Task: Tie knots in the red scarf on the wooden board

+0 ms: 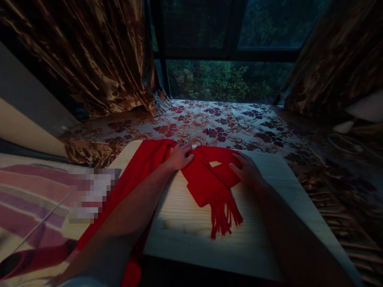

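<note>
A red scarf (206, 181) with a fringed end (224, 215) lies folded across itself on a pale wooden table (185, 239). Light wood shows through a small gap between its folds. On the far left part of the scarf, my left hand (180, 156) rests with its fingers stretched out and thumb apart. My right hand (247, 168) touches the loop's right end, fingers and thumb spread. A long stretch of the scarf runs down the table's left side, partly hidden under my left forearm.
Behind the table is a ledge covered in floral cloth (218, 119), below a dark window (209, 79). Brown curtains (119, 59) hang on both sides. At left lies a striped cover (36, 187), beside a blurred-out patch. A white cable (344, 143) lies at far right.
</note>
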`<state>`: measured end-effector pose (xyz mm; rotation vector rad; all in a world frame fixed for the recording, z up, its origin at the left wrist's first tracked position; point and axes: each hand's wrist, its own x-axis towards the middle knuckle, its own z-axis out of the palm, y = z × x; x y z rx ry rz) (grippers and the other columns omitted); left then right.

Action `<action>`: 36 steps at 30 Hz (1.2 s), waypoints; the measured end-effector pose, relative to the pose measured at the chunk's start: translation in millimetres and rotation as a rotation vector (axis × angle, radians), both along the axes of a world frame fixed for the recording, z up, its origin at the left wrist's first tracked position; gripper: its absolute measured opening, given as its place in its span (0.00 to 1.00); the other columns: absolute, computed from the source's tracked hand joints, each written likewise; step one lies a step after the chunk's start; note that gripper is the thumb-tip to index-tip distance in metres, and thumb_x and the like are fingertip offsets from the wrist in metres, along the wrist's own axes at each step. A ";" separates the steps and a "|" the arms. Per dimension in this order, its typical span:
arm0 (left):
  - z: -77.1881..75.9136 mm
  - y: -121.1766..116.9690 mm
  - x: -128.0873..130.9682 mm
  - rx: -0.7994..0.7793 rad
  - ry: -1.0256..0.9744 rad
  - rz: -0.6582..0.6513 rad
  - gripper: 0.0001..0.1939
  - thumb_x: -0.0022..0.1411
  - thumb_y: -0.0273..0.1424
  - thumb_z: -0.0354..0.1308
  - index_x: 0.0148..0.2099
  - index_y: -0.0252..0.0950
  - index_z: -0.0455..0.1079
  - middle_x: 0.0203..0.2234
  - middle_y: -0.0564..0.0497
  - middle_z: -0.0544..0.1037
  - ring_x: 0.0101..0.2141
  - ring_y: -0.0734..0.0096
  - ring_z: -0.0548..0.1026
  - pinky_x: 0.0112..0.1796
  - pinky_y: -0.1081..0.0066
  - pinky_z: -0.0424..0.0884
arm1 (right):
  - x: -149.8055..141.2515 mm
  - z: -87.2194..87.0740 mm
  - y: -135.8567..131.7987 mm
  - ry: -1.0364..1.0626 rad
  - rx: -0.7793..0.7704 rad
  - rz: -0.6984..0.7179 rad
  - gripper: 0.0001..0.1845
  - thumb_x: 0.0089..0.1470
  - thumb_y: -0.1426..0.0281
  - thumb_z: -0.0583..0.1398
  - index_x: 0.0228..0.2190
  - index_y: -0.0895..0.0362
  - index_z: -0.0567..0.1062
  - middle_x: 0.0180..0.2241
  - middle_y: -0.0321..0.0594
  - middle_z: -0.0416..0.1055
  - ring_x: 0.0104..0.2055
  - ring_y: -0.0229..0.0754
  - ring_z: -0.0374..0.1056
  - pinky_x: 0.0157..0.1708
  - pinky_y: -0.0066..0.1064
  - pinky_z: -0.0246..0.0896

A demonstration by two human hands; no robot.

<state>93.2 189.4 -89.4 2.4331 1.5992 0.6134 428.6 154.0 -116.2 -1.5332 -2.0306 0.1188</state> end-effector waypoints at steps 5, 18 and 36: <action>2.1 3.4 1.2 0.105 -0.104 0.024 0.13 0.60 0.42 0.57 0.37 0.37 0.73 0.45 0.43 0.78 0.50 0.54 0.71 0.52 0.56 0.64 | -2.2 6.0 -4.4 0.009 -0.023 0.005 0.29 0.57 0.57 0.59 0.57 0.57 0.74 0.62 0.50 0.65 0.64 0.55 0.60 0.66 0.51 0.53; -2.2 11.7 -4.8 -0.037 -0.550 0.240 0.16 0.56 0.40 0.62 0.43 0.37 0.72 0.28 0.52 0.77 0.28 0.70 0.73 0.30 0.72 0.65 | -2.4 8.0 -6.0 0.016 -0.044 -0.009 0.29 0.58 0.56 0.58 0.57 0.56 0.74 0.63 0.49 0.64 0.65 0.55 0.59 0.66 0.51 0.53; 14.9 8.0 -14.0 0.005 -0.258 0.272 0.11 0.57 0.35 0.58 0.40 0.39 0.79 0.33 0.48 0.82 0.34 0.63 0.77 0.37 0.68 0.71 | -1.0 7.6 -5.7 -0.003 -0.040 -0.002 0.30 0.57 0.57 0.58 0.57 0.59 0.73 0.63 0.51 0.64 0.64 0.55 0.60 0.66 0.49 0.52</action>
